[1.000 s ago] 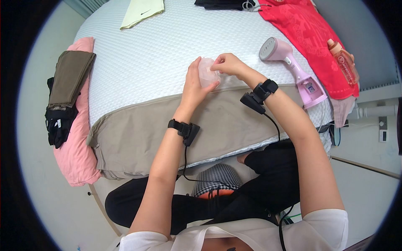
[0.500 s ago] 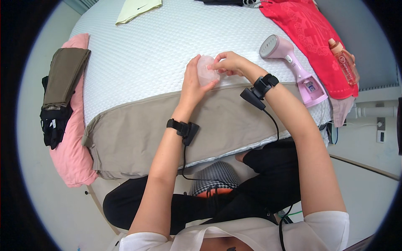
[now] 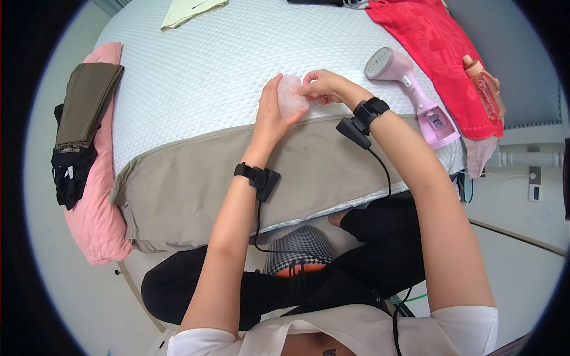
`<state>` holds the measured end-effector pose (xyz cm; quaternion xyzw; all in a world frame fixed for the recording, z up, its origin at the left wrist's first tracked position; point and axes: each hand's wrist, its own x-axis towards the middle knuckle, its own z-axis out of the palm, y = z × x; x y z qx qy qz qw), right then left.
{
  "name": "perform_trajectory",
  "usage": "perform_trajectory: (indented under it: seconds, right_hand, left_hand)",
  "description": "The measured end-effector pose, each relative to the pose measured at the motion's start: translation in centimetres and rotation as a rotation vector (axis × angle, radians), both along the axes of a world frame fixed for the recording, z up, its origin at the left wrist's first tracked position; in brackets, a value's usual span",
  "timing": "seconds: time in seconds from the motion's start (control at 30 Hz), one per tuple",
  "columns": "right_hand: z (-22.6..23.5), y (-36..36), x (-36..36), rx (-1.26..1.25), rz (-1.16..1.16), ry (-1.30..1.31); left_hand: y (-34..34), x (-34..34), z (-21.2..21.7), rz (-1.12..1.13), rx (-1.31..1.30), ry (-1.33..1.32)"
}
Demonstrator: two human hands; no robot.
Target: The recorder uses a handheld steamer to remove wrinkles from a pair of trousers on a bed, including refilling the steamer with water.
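A translucent pale pink water tank is held up over the far edge of the folded khaki trousers. My left hand is wrapped round its left and lower side, with the thumb along the near end. My right hand reaches in from the right, thumb and fingers pinched at the tank's face. Those fingertips partly hide what they grip there. To the right on the bed lies a pink handheld garment steamer, its handle showing a hollow bay.
A red patterned cloth covers the bed's right side, with a peach drink bottle on it. At left, folded brown trousers and black clothing rest on a pink pillow. A pale yellow folded garment lies farther back.
The whole view has shifted slightly. Both hands keep hold of the water tank, and the right fingers have moved only slightly against it.
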<state>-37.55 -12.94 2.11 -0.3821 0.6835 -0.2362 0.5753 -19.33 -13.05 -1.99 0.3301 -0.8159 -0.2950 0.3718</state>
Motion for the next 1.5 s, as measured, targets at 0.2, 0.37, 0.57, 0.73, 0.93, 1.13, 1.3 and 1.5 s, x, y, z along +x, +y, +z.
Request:
perform_trajectory:
  seconds: [0.2, 0.37, 0.57, 0.73, 0.93, 1.13, 1.3, 1.5]
  right_hand:
    - [-0.6, 0.3, -0.1, -0.009, -0.012, -0.043]
    - [0.2, 0.4, 0.8, -0.067, -0.021, 0.162]
    - [0.0, 1.0, 0.9, -0.083, -0.066, 0.07]
    - [-1.0, 2.4, -0.1, -0.058, -0.021, -0.032]
    - [4.8, 5.2, -8.9, -0.353, -0.113, 0.225]
    - [3.8, 11.3, -23.3, -0.307, -0.117, 0.92]
    - [2.8, 10.9, -24.4, 0.105, 0.076, 0.733]
    - [2.0, 9.9, -23.7, 0.051, 0.02, 0.748]
  left_hand:
    - [0.0, -0.1, 0.0, 0.003, 0.025, 0.004]
    - [0.1, 0.1, -0.1, 0.005, 0.031, 0.006]
    - [0.0, 0.1, 0.2, -0.018, 0.011, 0.008]
    - [0.3, -0.2, 0.8, -0.032, 0.014, -0.056]
    - [-0.2, 0.8, 1.4, -0.032, 0.067, 0.004]
    - [-0.6, 1.0, 3.0, 0.001, 0.009, 0.025]
    - [-0.3, 3.1, 6.4, 0.026, -0.074, 0.061]
    - [3.7, 5.3, 11.1, 0.136, 0.08, 0.167]
